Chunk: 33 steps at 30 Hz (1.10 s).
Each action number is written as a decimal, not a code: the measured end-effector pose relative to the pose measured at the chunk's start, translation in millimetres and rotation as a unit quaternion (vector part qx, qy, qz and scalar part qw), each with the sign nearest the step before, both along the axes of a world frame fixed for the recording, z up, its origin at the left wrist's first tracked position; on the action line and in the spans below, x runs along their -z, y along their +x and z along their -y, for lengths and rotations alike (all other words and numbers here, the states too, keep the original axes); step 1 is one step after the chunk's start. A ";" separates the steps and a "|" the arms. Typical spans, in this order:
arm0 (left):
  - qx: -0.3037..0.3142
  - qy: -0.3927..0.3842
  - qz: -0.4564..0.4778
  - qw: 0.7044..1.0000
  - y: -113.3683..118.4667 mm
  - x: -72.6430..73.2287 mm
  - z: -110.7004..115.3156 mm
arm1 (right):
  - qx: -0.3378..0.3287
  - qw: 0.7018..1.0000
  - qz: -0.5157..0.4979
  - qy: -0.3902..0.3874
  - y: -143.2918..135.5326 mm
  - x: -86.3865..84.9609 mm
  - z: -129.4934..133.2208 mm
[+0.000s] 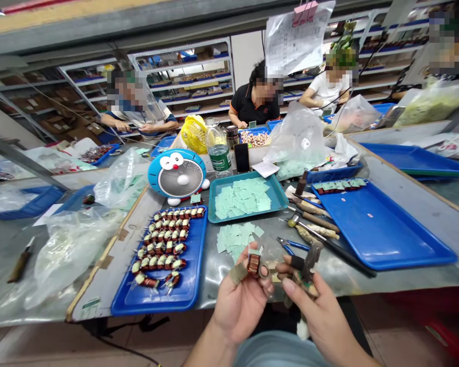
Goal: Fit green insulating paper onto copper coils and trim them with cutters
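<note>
My left hand (240,300) holds a small copper-wound coil (254,263) between taped thumb and fingers, just in front of the metal bench edge. My right hand (316,306) grips a dark, worn hand tool (309,261) whose tip stands close beside the coil. To the left of my hands a blue tray (187,290) carries several rows of wound coils (164,243). Loose pale green paper squares (235,238) lie on the bench just beyond my hands, and more fill a teal tray (275,196).
Blue-handled pliers (290,245) and several wooden-handled tools (315,220) lie right of centre. A large blue tray (386,229) sits at right. A blue cartoon desk fan (178,176), a water bottle (219,153), a phone (241,157) and plastic bags stand behind. Other people sit across the bench.
</note>
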<state>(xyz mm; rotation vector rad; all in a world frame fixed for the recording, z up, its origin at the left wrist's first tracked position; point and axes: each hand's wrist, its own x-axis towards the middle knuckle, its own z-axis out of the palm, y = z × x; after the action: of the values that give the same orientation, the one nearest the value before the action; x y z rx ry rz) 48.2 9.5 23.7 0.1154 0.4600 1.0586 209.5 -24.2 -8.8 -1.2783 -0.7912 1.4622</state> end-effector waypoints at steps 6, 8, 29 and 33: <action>-0.005 0.001 -0.001 1.000 0.2 1.1 -0.1 | 0.022 0.999 0.023 0.009 -0.5 0.9 0.7; -0.006 0.000 0.001 1.000 0.2 2.2 -0.1 | 0.023 0.999 0.023 0.017 -0.7 1.0 0.9; 0.002 0.166 -0.362 0.917 9.1 -0.8 14.3 | -0.039 0.970 0.199 0.132 9.0 7.4 -8.4; 0.070 0.221 -0.453 0.861 2.3 -2.9 18.7 | -0.086 0.991 0.088 0.058 12.0 -5.1 -13.0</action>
<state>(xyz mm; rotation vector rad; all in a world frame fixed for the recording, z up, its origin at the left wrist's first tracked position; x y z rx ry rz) 50.4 -9.1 26.6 1.0785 1.0293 0.9001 221.6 -11.2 -3.7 -1.2890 -1.1117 1.4277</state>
